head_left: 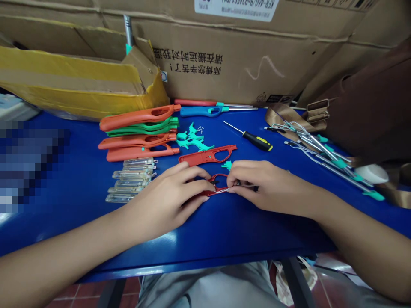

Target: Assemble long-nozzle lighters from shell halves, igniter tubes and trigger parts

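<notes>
Red lighter shell [215, 185] gripped between both hands, centre of table.
Left hand [167, 199] has its fingers closed over the shell's left end; right hand [266, 186] pinches the right end and a thin wire [221, 191] between its fingertips [233, 188]. Shell's long axis runs left to right on the blue table [205, 256], just below a second red shell [207, 155]. Cardboard cartons [244, 55] stand behind the table; contents not visible.

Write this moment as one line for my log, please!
left hand: red lighter casing | right hand: thin wire | nearby: yellow-handled screwdriver
</notes>
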Motion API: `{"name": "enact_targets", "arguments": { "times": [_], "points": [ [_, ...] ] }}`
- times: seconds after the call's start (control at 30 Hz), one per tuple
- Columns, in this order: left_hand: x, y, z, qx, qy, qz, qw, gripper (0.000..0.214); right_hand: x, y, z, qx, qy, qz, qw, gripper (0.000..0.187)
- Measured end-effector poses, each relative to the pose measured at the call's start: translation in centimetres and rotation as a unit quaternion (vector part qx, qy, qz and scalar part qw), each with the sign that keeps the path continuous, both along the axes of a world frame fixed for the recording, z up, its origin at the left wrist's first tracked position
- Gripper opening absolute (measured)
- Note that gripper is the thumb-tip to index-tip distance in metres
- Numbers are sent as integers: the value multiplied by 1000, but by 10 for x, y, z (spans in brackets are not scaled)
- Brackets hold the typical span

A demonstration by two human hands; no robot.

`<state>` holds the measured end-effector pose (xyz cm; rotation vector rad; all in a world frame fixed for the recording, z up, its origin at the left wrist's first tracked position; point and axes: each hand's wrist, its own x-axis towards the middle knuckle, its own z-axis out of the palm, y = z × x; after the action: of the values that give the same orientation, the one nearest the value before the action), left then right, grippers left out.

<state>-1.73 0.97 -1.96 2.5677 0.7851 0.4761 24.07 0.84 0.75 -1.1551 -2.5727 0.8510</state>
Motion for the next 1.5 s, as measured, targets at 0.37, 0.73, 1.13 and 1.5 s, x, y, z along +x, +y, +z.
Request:
{"name": "enact_targets", "arguments": {
  "times": [0.37,0.73,1.13,1.5],
  "points": [
    [-1,0,0,12,8,-1,1000,25,-7,-4,-4,-2,41,-72,997,15],
    [-1,-1,-2,23,6,0,1000,25,-7,-2,-1,-56,44,-94,993,16],
    [-1,-1,-2,24,2,0,1000,24,-7,1,-6,-58,57,-106,991,15],
    [0,0,-2,13,-5,-1,1000,24,-9,1,-4,-53,44,-105,992,13]
  ]
}}
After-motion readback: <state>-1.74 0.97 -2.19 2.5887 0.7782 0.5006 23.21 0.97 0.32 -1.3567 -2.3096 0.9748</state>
